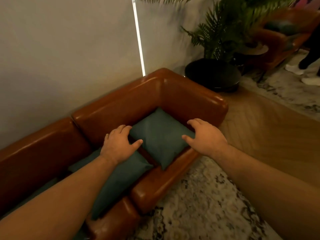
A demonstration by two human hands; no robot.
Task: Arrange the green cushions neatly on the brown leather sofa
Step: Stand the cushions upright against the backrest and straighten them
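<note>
A green cushion [160, 135] lies flat in the end corner of the brown leather sofa [124, 104], one corner hanging over the seat's front edge. My left hand [119, 142] rests at the cushion's left edge, thumb on top, fingers loosely spread. On the right edge sits my right hand [204, 135], thumb touching the fabric, fingers relaxed over the side. A second green cushion [119, 177] lies on the seat under my left forearm, reaching the front edge. More green fabric shows further left, mostly hidden by my arm.
A large potted palm in a black pot [213, 73] stands just beyond the sofa's arm. A patterned rug [199, 205] and wood floor [268, 132] lie in front. Another brown seat [280, 40] and a person's legs [310, 54] are at the far right.
</note>
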